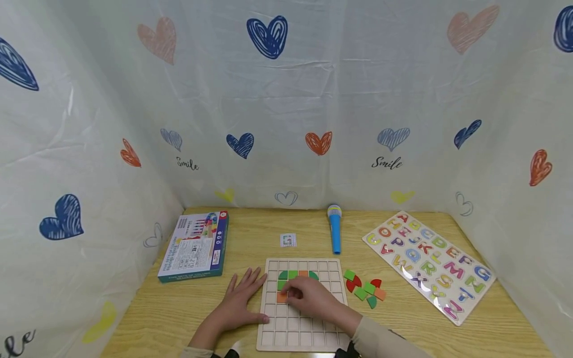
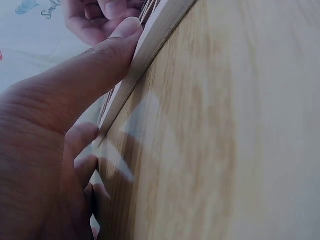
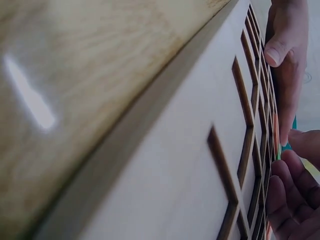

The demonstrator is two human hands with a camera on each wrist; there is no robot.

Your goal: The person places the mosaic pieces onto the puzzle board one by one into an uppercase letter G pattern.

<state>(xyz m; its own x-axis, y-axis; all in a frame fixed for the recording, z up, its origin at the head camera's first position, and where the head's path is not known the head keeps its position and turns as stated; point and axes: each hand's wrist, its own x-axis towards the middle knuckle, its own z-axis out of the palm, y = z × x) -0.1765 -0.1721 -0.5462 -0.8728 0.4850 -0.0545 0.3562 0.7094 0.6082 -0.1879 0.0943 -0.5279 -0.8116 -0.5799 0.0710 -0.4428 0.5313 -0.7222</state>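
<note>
In the head view, my right hand (image 1: 313, 298) is over the wooden grid board (image 1: 304, 342), its fingertips beside an orange square tile (image 1: 281, 297). Its thumb and fingers are bent close together in the right wrist view; whether a tile is between them is hidden. My left hand (image 1: 239, 304) lies spread on the table left of the board, its thumb (image 2: 107, 52) touching the board's edge. Along the board's upper part sit a green square tile (image 1: 293, 274), another orange tile (image 1: 303, 273), a dark green rounded tile (image 1: 314, 275) and a lower green square (image 1: 282, 285).
Loose tiles (image 1: 360, 294) in red, green and orange lie right of the board. Behind it are a small picture card (image 1: 288, 240) and a blue toy microphone (image 1: 335, 233). A flat box (image 1: 192, 248) lies left, an alphabet board (image 1: 429, 266) right. A heart-patterned curtain surrounds the table.
</note>
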